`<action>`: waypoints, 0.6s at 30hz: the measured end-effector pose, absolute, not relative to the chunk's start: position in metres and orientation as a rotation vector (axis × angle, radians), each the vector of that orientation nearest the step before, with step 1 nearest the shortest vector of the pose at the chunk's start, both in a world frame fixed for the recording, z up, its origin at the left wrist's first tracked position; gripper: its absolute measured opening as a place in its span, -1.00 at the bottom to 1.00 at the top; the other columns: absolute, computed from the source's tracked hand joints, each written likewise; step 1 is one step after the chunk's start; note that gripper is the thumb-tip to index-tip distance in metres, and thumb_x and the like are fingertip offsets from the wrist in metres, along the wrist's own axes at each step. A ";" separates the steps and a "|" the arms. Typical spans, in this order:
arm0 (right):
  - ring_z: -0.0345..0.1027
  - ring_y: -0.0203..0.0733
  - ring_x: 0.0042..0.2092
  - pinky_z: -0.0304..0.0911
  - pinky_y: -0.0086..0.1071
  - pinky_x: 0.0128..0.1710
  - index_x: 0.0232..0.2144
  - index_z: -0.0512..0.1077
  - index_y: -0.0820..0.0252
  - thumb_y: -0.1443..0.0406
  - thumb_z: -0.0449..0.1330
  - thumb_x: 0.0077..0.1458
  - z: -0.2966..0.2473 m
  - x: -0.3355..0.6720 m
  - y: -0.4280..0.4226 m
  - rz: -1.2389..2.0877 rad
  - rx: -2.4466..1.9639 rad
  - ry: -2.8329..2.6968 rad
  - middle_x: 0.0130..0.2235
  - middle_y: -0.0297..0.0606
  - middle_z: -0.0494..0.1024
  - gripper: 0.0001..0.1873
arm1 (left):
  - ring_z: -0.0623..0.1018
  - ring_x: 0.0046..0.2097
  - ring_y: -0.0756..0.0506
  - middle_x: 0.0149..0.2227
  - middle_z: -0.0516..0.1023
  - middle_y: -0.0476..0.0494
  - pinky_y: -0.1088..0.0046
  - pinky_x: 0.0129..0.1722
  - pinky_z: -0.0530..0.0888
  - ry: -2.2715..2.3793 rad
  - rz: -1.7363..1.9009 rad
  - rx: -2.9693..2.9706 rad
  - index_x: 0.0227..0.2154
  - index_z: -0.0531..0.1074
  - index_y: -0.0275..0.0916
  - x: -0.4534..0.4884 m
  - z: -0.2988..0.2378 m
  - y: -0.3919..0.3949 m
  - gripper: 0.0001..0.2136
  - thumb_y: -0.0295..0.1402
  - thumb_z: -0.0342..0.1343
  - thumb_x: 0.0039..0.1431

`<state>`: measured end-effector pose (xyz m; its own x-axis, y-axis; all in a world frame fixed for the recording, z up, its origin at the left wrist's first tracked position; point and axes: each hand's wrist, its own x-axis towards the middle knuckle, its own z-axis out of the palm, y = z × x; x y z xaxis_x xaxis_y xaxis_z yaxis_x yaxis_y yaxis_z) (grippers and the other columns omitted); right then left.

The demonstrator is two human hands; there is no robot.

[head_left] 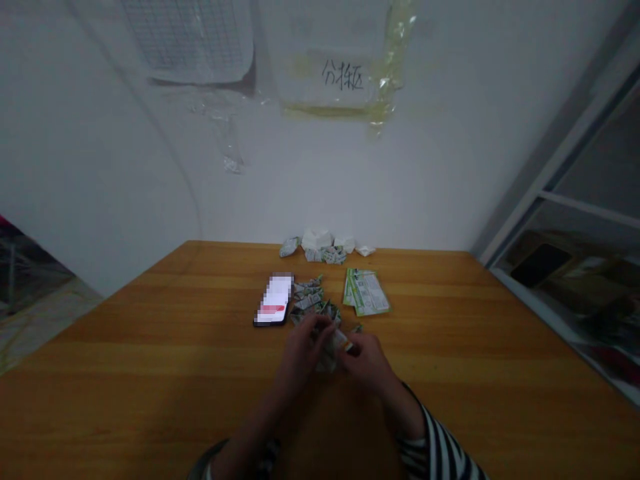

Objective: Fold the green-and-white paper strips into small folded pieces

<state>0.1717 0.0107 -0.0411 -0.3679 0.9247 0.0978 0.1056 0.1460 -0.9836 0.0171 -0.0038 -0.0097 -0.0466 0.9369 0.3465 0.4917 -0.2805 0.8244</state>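
One paper (334,352) between left hand (301,355), right hand (369,361)

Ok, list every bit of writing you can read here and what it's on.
"分拣区", last character unsure: handwritten on the wall sheet.
Phone screen: blurred, unreadable.
Leaflets: print too small.
Folded pile: print too small.
Paper held by left hand and right hand: print too small.
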 end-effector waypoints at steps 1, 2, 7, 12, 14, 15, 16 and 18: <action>0.16 -0.38 -0.61 0.03 -0.55 -0.63 -0.62 0.45 0.27 0.21 0.25 -0.03 -0.040 0.174 0.011 1.282 -0.990 -1.753 -0.65 -0.42 0.34 -0.74 | 0.55 -0.32 -0.10 -0.37 0.60 -0.11 0.44 -0.31 0.44 1.451 1.255 1.816 -0.40 0.51 -0.22 0.016 -0.009 -0.003 -0.90 -0.38 0.10 0.11; 0.12 -0.40 -0.61 -0.03 -0.56 -0.64 -0.64 0.44 0.27 0.24 0.25 -0.04 -0.039 0.176 0.012 1.252 -0.977 -1.843 -0.67 -0.45 0.29 -0.76 | 0.56 -0.32 -0.11 -0.39 0.60 -0.10 0.44 -0.32 0.43 1.405 1.222 1.845 -0.44 0.53 -0.21 0.015 -0.008 -0.002 -0.91 -0.41 0.11 0.07; 0.04 -0.43 -0.61 -0.09 -0.56 -0.65 -0.68 0.38 0.26 0.20 0.26 -0.03 -0.036 0.172 0.010 1.209 -0.989 -1.777 -0.67 -0.47 0.23 -0.69 | 0.54 -0.40 -0.09 -0.49 0.59 -0.06 0.46 -0.38 0.43 1.504 1.297 1.703 -0.53 0.53 -0.21 0.011 -0.004 -0.004 -0.88 -0.42 0.12 0.04; 0.19 -0.35 -0.58 0.08 -0.53 -0.60 -0.53 0.45 0.24 0.13 0.21 0.06 -0.041 0.164 0.005 1.145 -1.008 -1.678 -0.59 -0.39 0.39 -0.71 | 0.57 -0.35 -0.10 -0.37 0.63 -0.09 0.46 -0.35 0.47 1.569 1.482 1.494 -0.29 0.56 -0.23 0.012 0.000 -0.009 -0.82 -0.35 0.13 0.06; 0.20 -0.34 -0.59 0.10 -0.51 -0.59 -0.52 0.45 0.21 0.16 0.16 0.13 -0.041 0.167 0.004 0.952 -1.074 -1.720 -0.61 -0.39 0.39 -0.72 | 0.57 -0.37 -0.10 -0.39 0.62 -0.08 0.46 -0.36 0.48 1.582 1.501 1.447 -0.16 0.53 -0.23 0.013 0.002 -0.009 -0.73 -0.31 0.16 0.05; 0.22 -0.33 -0.59 0.12 -0.49 -0.57 -0.51 0.46 0.20 0.19 0.15 0.15 -0.041 0.171 0.005 0.806 -1.102 -1.762 -0.61 -0.37 0.41 -0.74 | 0.57 -0.38 -0.10 -0.40 0.62 -0.08 0.45 -0.36 0.48 1.590 1.504 1.433 -0.14 0.52 -0.24 0.014 0.003 -0.008 -0.70 -0.29 0.17 0.05; 0.26 -0.30 -0.58 0.15 -0.47 -0.54 -0.49 0.47 0.19 0.22 0.14 0.17 -0.040 0.175 0.006 0.647 -1.114 -1.813 -0.59 -0.34 0.44 -0.75 | 0.57 -0.39 -0.10 -0.42 0.61 -0.07 0.45 -0.37 0.48 1.593 1.497 1.423 -0.13 0.52 -0.24 0.014 0.003 -0.008 -0.69 -0.25 0.15 0.07; 0.38 -0.22 -0.49 0.25 -0.41 -0.44 -0.39 0.52 0.19 0.27 0.10 0.21 -0.037 0.184 0.008 0.360 -1.079 -1.936 -0.51 -0.23 0.54 -0.77 | 0.56 -0.46 -0.09 -0.50 0.59 -0.07 0.45 -0.42 0.47 1.547 1.432 1.385 -0.16 0.54 -0.27 0.015 0.001 -0.007 -0.66 -0.15 0.09 0.13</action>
<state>0.1837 0.0080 -0.0368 -0.2492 0.7985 0.5480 0.5480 0.5828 -0.6000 0.0150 -0.0072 0.0011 -0.2673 0.9405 0.2098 0.2813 -0.1321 0.9505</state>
